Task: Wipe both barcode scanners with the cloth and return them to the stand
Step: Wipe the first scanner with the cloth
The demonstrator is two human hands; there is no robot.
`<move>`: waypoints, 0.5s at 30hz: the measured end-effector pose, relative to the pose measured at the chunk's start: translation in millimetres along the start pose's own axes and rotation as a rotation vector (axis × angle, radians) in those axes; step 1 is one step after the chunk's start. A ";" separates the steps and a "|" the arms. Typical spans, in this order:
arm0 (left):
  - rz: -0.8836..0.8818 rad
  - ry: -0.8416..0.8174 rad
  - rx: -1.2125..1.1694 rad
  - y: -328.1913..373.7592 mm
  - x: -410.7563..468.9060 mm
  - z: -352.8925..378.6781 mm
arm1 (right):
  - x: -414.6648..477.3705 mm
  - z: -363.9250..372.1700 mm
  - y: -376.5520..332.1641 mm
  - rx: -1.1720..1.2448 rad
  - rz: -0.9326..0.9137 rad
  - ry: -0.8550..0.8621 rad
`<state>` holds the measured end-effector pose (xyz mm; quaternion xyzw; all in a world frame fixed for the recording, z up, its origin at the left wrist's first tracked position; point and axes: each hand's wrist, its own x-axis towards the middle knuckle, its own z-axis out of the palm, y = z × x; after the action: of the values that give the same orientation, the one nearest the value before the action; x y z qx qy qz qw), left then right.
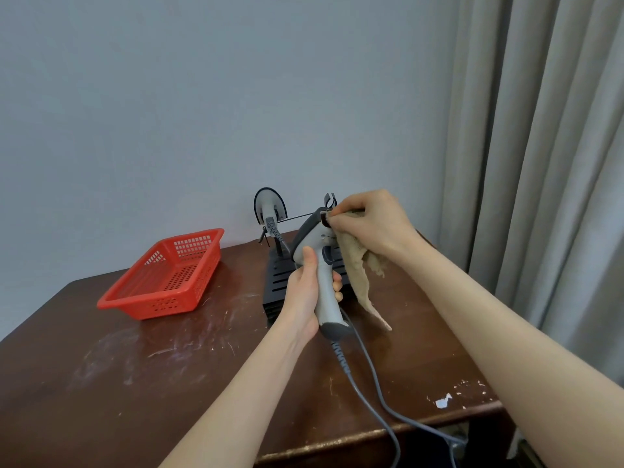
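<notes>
Your left hand [302, 292] is closed around the handle of the grey scanner [325, 298], with the thumb lying up along its back, and it holds the scanner upright in the air above the black stand [275, 285]. The head of the scanner points away from you, to the right. Your right hand [371, 224] grips the beige cloth [358, 275] and presses it with curled fingers against the front of the scanner head. The rest of the cloth hangs down, beside the handle, and its lower corner comes near the table [169, 383].

The second scanner [269, 208] sits in the left holder of the stand, close to the wall; the right holder is partly hidden behind your right hand. A grey cable [342, 361] goes from the bottom of the held scanner, across the table and over its front edge.

A red basket [169, 304] stands on the table to the left of the stand, well apart from it. A grey curtain [540, 163] hangs on the right side.
</notes>
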<state>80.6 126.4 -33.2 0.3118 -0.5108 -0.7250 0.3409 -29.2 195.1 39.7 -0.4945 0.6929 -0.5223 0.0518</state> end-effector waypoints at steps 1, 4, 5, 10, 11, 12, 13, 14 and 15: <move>-0.002 -0.006 0.011 -0.8 0.0 0.4 | -1.1 3.0 -0.4 0.020 -0.017 -0.008; -0.013 0.002 0.009 -2.4 -0.1 0.9 | 1.7 7.3 6.2 -0.076 -0.048 0.042; -0.016 0.005 -0.003 -2.5 0.1 0.5 | 3.1 6.3 9.2 -0.136 -0.041 0.058; -0.009 0.001 0.006 -3.2 0.9 0.5 | 5.6 -0.4 12.0 -0.401 -0.012 0.039; -0.005 0.008 0.006 -3.4 0.8 0.8 | 6.5 -2.7 12.5 -0.500 0.005 0.040; -0.003 0.020 -0.002 -2.8 1.3 1.0 | 6.9 -6.2 13.4 -0.568 0.030 0.060; -0.002 0.033 -0.008 -1.4 2.2 0.8 | 7.0 -9.9 14.9 -0.577 0.051 0.083; 0.003 0.040 -0.009 0.6 3.5 0.8 | 7.1 -12.8 16.0 -0.514 0.058 0.101; 0.012 0.041 -0.004 2.4 4.8 1.4 | 6.6 -14.3 15.8 -0.398 0.052 0.100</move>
<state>77.2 122.7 -31.0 0.3229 -0.5040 -0.7176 0.3561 -50.9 199.3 36.8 -0.4506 0.7964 -0.3976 -0.0678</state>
